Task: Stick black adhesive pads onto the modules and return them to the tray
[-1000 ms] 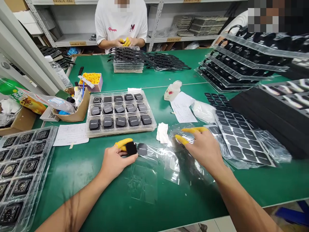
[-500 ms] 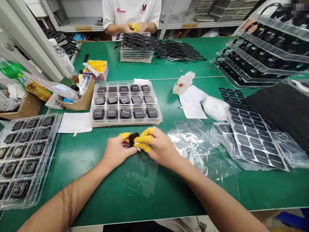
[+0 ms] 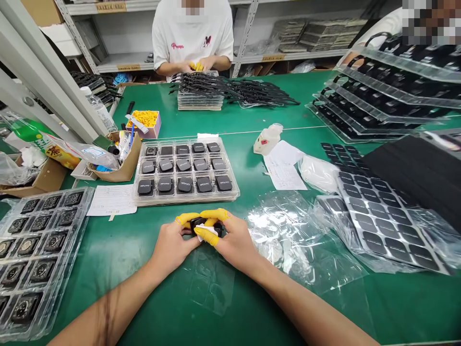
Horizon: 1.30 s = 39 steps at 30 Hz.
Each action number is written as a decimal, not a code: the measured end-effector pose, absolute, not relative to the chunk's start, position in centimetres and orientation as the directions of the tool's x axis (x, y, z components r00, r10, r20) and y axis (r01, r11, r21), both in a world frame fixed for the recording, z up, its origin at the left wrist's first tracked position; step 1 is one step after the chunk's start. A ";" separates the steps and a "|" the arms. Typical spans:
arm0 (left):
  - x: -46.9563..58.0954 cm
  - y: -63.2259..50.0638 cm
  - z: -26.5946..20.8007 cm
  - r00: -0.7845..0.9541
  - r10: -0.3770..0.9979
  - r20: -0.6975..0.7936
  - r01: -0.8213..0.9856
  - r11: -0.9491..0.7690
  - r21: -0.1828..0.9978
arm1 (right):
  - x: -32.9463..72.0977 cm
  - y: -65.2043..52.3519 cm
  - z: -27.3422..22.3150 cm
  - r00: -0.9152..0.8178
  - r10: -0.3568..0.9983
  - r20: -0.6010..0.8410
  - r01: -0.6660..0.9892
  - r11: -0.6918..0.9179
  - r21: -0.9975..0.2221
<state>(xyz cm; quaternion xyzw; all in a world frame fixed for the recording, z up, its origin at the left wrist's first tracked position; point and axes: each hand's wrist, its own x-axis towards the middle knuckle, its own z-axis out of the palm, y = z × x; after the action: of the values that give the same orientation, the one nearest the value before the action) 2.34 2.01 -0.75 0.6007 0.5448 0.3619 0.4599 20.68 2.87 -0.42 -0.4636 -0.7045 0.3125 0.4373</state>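
Observation:
My left hand (image 3: 172, 244) grips a small black smartwatch body (image 3: 195, 224) above the green table, its fingers closed around the near side. Closed over it from the other side, my right hand (image 3: 236, 242) presses a small white wipe (image 3: 213, 229) against the watch. Yellow finger cots cover fingertips on both hands, and they hide much of the watch. Just beyond lies a clear plastic tray (image 3: 187, 198) of black square pieces, with a watch face-back visible in its far left pocket. A thin clear plastic sheet (image 3: 212, 288) lies below my hands.
Another clear tray (image 3: 82, 211) of watch bodies is at left. Crumpled plastic film (image 3: 288, 235) and sheets of black stickers (image 3: 378, 211) lie right. A white bottle (image 3: 267, 139) stands on the table. A co-worker (image 3: 194, 38) sits opposite, behind stacked trays (image 3: 200, 103).
The watch has been turned from upright to a flatter tilt. My right hand has rolled over it, and more of the white wipe shows. The camera view has tilted up.

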 end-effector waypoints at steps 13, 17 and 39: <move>2.2 1.5 -1.3 0.134 0.990 -0.051 0.355 0.000 0.935 | 20.8 3.0 -1.1 -0.183 0.901 0.394 0.334 0.434 -0.837; 2.3 1.5 -1.2 0.137 0.990 -0.040 0.299 -0.002 0.954 | 21.2 2.9 -1.5 -0.224 0.762 0.608 0.325 0.646 -0.690; 2.7 1.6 -0.5 0.118 0.988 -0.102 0.293 0.064 0.954 | 21.2 3.6 -1.3 -0.266 0.734 0.625 0.576 0.641 -0.507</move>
<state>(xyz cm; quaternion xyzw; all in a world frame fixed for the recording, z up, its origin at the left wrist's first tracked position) 2.70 1.60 -0.46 0.5778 0.5542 0.3662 0.4742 21.22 3.59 -1.29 -0.4142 -0.7907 0.0889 0.4420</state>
